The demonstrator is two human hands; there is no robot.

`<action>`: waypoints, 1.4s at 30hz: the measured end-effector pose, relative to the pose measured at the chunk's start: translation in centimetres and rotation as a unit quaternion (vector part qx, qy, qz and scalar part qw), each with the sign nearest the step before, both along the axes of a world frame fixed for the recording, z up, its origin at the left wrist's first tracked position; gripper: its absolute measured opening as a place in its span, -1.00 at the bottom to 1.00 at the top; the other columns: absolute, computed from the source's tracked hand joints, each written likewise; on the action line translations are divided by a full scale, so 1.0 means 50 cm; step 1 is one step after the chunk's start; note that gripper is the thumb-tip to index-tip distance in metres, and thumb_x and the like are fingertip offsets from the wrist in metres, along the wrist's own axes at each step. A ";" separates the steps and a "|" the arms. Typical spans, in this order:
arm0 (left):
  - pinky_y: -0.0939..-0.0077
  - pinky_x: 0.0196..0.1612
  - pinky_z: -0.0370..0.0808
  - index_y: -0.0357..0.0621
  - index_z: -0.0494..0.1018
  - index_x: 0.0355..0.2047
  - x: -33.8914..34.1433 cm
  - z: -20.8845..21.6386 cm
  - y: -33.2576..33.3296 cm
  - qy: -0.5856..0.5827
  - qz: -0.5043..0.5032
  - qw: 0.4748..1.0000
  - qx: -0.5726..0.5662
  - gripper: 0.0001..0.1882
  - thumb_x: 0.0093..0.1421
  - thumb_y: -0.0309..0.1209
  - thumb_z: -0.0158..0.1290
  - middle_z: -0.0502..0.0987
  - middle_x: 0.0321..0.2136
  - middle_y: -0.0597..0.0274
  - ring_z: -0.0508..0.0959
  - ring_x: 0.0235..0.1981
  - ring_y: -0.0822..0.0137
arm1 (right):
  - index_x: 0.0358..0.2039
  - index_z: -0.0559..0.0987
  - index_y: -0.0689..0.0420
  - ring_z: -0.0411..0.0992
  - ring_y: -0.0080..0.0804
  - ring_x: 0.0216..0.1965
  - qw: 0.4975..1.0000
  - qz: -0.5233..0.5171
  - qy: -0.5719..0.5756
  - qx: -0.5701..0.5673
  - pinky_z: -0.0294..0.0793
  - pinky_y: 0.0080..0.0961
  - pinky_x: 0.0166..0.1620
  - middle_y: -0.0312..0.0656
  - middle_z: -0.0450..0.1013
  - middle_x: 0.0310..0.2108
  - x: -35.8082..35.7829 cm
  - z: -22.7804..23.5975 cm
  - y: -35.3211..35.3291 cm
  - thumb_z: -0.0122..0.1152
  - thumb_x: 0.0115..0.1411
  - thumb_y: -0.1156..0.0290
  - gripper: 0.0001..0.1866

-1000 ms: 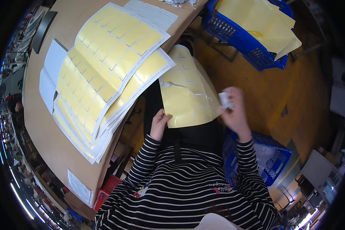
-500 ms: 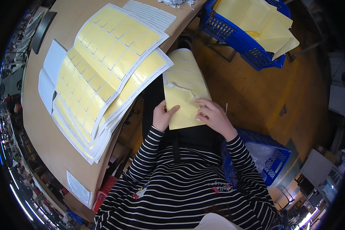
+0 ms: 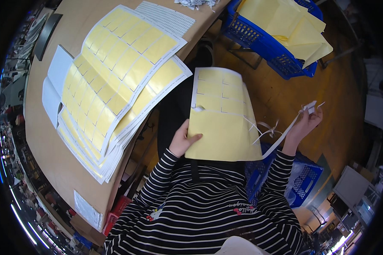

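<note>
My left hand (image 3: 183,141) is closed on the near left edge of a yellow adhesive sheet (image 3: 223,138), its thumb lying on top. The sheet rests over my lap. Its far part carries a white grid of lines, and the near part is plain yellow. A small white flap sticks up near its left edge. Off to the right of the sheet, my right hand (image 3: 303,129) is raised and pinches white paper strips (image 3: 278,143). One long strip hangs down to the sheet's near right corner, and thin strips curl beside its right edge.
To my left, a tan table (image 3: 44,140) holds a fanned stack of yellow gridded sheets (image 3: 115,63). White scraps (image 3: 195,3) lie at its far edge. A blue basket (image 3: 259,42) with yellow sheets stands far right; another blue basket (image 3: 306,182) is beside my right arm.
My right hand has moved from the sheet out to the right, pulling white strips away with it. The sheet has shifted nearer and to the right; my left hand still grips it.
</note>
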State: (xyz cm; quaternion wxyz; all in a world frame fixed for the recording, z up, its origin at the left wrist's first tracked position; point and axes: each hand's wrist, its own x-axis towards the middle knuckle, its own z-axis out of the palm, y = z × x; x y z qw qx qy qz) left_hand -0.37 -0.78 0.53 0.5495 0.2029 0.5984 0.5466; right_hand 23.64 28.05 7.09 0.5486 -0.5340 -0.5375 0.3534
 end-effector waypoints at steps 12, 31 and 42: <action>0.45 0.04 0.44 -0.26 0.20 0.20 0.037 0.046 0.017 0.096 -0.117 0.985 -0.077 -0.39 0.15 -0.52 0.13 0.51 -0.05 0.12 0.51 -0.03 0.34 | -0.18 0.58 0.19 0.42 -0.22 -0.22 0.834 0.500 -0.230 0.024 0.40 -0.34 -0.13 -0.11 0.37 -0.25 -0.262 -0.025 -0.226 0.17 0.14 0.54 -0.79; 0.51 -0.05 0.47 -0.30 0.46 -0.01 -0.066 -0.003 -0.126 -0.085 -0.086 0.988 -0.096 -0.63 0.15 -0.52 0.17 0.59 -0.15 0.22 0.54 -0.15 0.41 | -0.15 0.49 0.26 0.44 -0.13 -0.11 0.713 0.019 0.641 -0.282 0.44 -0.12 0.08 0.01 0.47 -0.19 0.196 -0.054 0.242 -0.09 0.35 0.45 -0.79; 0.46 -0.02 0.48 -0.30 0.46 -0.02 -0.123 -0.078 -0.296 -0.212 0.029 0.969 -0.124 -0.62 0.13 -0.51 0.15 0.58 -0.12 0.16 0.58 -0.14 0.32 | -0.20 0.41 0.35 0.41 -0.08 -0.14 0.742 -0.064 0.653 -0.141 0.45 0.00 0.03 0.11 0.39 -0.23 0.370 0.019 0.367 -0.27 0.36 0.53 -0.76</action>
